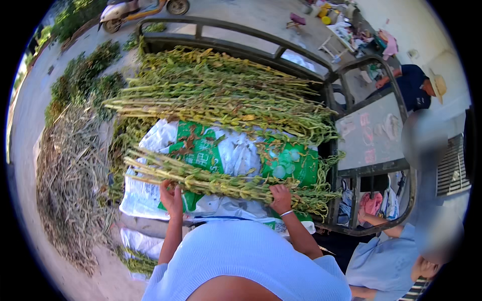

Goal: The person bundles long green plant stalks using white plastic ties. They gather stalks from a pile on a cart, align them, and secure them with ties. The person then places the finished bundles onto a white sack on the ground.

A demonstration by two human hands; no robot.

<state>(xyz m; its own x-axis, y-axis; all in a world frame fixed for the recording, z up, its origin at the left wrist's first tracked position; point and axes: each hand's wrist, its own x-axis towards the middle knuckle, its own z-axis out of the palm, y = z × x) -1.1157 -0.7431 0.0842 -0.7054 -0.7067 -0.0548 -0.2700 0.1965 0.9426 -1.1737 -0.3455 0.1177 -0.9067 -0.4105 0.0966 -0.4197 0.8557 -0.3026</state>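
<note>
Across the front of the cart bed lies a loose bundle of cut stalks (211, 183), yellow-green with pods, which look like sesame. My left hand (172, 199) is closed round the bundle near its bare cut ends. Farther right, my right hand (281, 198), with a silver bangle at the wrist, grips the same bundle toward the leafy end. Beneath it, white and green plastic sacks (239, 150) are spread out, with dry leaf bits scattered on them. A larger pile of similar stalks (216, 88) fills the far side of the bed.
A dark metal rail (236, 31) borders the cart's far side; an upright frame (409, 190) stands at its right end. Dry stalks (70, 185) cover the ground at left. One person (386, 261) is close at right, another in a straw hat (416, 88) farther back.
</note>
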